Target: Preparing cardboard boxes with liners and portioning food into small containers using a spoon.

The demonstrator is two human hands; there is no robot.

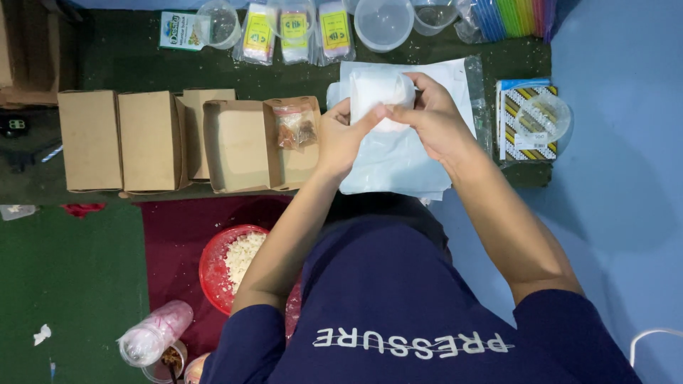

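Both hands up over the middle of the bench (121, 50), dark green top. Left hand (341, 139) and right hand (435, 117) are closed round a small white plastic bag (380, 89), fingers pinching its lower edge where the two hands meet; the bag is bunched and rounded, lifted just above a stack of flat clear plastic bags (398, 160) lying under the hands.

Just left of the left hand: an open brown cardboard box (238, 146) with a small clear packet of brownish bits (295, 126) resting on its raised flap. Further left, a row of closed brown boxes (117, 139), touching side by side.

Far edge of the bench: three small sachets with yellow labels (295, 30), clear round plastic tubs (384, 23), a bundle of coloured sheets (516, 16). Right of the stack, a striped black-and-yellow box (516, 121) with a clear round lid (544, 117) on it.

Near the person, lower left: a red bowl of pale crumbs (220, 267) on a maroon cloth, and a clear roll of plastic (155, 333) beside it.
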